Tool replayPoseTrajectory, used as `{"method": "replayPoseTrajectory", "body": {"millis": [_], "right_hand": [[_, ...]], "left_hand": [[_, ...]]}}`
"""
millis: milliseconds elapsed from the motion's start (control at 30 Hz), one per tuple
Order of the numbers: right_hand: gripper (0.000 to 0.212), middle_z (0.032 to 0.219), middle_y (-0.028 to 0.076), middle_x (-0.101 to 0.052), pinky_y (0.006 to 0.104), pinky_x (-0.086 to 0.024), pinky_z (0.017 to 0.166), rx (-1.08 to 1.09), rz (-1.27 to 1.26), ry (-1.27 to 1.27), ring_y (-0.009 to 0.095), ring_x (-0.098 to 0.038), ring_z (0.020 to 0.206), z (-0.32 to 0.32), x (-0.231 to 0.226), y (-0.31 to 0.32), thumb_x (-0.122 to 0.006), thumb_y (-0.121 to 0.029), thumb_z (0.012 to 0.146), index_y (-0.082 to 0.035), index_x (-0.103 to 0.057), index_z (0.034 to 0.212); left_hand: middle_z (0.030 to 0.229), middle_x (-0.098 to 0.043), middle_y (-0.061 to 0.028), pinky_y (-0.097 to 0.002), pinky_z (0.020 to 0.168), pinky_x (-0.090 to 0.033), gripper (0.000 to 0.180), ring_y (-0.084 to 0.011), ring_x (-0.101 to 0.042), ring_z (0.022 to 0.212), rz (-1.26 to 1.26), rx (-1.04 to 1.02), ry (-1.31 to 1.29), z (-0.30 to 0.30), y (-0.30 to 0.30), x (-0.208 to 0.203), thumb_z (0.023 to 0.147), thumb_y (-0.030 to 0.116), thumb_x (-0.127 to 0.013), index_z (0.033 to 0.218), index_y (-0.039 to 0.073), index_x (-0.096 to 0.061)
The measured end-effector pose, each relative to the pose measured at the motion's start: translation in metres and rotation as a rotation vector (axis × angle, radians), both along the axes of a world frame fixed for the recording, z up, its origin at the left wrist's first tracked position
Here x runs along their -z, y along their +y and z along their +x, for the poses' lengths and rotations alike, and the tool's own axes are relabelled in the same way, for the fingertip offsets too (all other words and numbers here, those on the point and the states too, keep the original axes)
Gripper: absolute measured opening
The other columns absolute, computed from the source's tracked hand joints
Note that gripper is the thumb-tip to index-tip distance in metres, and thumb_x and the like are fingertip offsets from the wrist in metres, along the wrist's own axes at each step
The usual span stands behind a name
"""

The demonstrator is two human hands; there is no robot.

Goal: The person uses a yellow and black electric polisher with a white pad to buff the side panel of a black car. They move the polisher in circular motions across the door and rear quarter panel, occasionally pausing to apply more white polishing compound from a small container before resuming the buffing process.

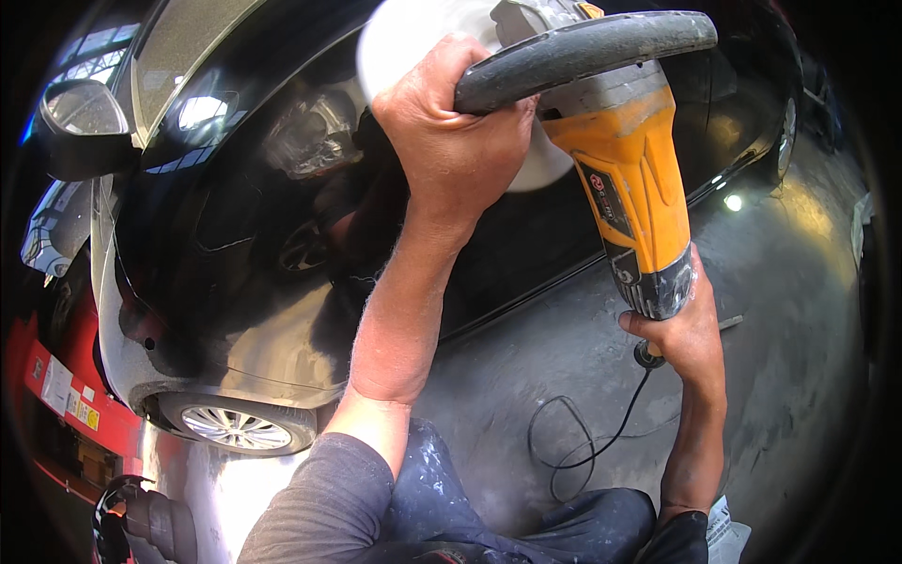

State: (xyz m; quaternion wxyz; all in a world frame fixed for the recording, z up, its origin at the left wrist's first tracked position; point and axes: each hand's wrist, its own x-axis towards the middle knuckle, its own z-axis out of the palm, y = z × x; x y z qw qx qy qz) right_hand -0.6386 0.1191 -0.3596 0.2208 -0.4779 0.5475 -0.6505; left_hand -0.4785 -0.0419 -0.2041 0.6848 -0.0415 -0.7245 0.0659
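Note:
An orange and grey electric polisher (639, 179) is held in both hands against the side of a black car (235, 216). My left hand (456, 132) wraps round the left end of its black curved front handle (601, 52). The fingers of my right hand (691, 320) close round the dark rear end of the body, thumb on the near side. Behind the handle, a white round polishing pad (404, 47) faces the glossy door panel; part of it is hidden by my left hand and the tool. Whether the pad spins, I cannot tell.
A black power cord (592, 461) loops on the grey floor (770, 376) below the polisher. The car's side mirror (85, 122) juts out at upper left, its wheel (235, 426) below. Red equipment (70, 395) stands at far left. My bent legs (432, 479) are close beneath.

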Motion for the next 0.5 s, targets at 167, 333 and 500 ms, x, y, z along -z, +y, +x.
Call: {"method": "replayPoseTrajectory", "body": {"millis": [167,333,500], "right_hand": [[0.082,0.114,0.005,-0.066,0.0339,-0.046,0.103,-0.119,-0.024,0.027,0.018,-0.062,0.111,0.020,0.007,0.003,-0.085,0.002,0.056,-0.004,-0.052,0.132],[0.085,0.123,0.016,-0.070,0.0416,-0.049,0.107,-0.400,0.080,0.121,0.033,-0.067,0.119,0.065,0.004,-0.006,-0.088,-0.009,0.068,-0.006,-0.047,0.142],[0.087,0.124,0.018,-0.070,0.0418,-0.050,0.106,-0.496,0.096,0.156,0.035,-0.067,0.118,0.076,0.014,-0.012,-0.088,-0.011,0.072,-0.005,-0.042,0.145]], "left_hand": [[0.067,-0.061,-0.0048,-0.0273,0.059,-0.047,0.025,-0.0158,-0.061,0.059,0.053,-0.236,0.018,0.061,0.025,0.021,0.070,0.009,-0.085,0.078,0.003,-0.062],[0.082,-0.064,-0.0109,-0.0249,0.051,-0.046,0.020,-0.0168,-0.059,0.059,0.121,-0.219,0.515,0.176,0.031,0.076,0.079,-0.004,-0.076,0.090,-0.006,-0.059],[0.073,-0.059,-0.0094,-0.0231,0.046,-0.039,0.017,-0.0130,-0.050,0.052,0.086,-0.383,0.466,0.192,0.058,0.073,0.078,-0.001,-0.074,0.081,-0.006,-0.058]]}}
